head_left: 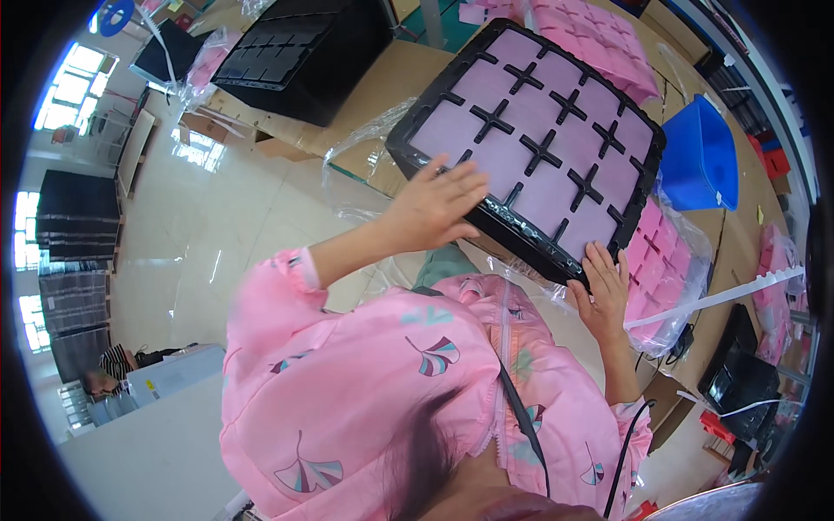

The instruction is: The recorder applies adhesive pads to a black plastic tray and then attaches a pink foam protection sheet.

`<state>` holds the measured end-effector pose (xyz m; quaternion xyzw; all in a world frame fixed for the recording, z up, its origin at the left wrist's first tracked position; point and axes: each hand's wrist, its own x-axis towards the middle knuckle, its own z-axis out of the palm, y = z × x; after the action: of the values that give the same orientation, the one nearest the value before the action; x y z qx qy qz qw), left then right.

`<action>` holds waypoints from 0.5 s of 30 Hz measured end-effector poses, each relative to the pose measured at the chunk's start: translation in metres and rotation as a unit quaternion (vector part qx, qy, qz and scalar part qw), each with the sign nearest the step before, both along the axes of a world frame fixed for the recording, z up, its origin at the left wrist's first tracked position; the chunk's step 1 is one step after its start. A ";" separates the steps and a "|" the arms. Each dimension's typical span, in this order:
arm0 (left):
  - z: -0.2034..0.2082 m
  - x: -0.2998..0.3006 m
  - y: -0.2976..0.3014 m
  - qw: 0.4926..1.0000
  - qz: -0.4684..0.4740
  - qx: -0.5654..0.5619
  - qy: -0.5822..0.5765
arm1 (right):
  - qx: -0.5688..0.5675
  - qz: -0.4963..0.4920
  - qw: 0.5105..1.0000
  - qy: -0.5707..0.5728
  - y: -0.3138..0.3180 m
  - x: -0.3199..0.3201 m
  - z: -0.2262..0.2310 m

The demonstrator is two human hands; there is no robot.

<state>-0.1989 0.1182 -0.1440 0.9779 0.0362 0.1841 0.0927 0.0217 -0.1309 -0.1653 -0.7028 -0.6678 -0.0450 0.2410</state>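
A black plastic tray (540,153) with cross-shaped raised dividers and lilac panels between them sits in front of me, tilted toward me at the table's near edge. My left hand (434,207) lies over the near left rim, its fingers stretched out and the palm down. At the near right corner, my right hand (601,285) rests its spread fingers on the rim, thumb apart on the side. Neither hand wraps around anything. What supports the tray is hidden beneath it.
A stack of black trays (306,62) stands at the far left of the cardboard-covered table (369,80). Pink padded sheets (599,39) lie behind the tray, with a bagged pink stack (658,260) to its right. A blue bin (700,154) and a white plastic strip (721,298) are also at the right.
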 end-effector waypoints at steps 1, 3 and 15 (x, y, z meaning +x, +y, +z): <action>-0.008 0.009 -0.007 1.000 -0.007 -0.005 -0.009 | 0.008 0.006 1.000 0.005 0.000 0.001 0.001; -0.019 0.020 -0.019 1.000 -0.011 -0.013 -0.021 | 0.022 0.002 1.000 0.008 0.001 -0.003 0.000; -0.016 0.039 -0.023 0.990 0.030 -0.005 -0.135 | 0.049 0.018 0.999 0.003 0.007 -0.012 0.046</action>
<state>-0.1603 0.0955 -0.1601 0.9421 0.0540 0.3166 0.0964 0.0101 -0.1238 -0.1195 -0.6778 -0.6768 -0.0713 0.2784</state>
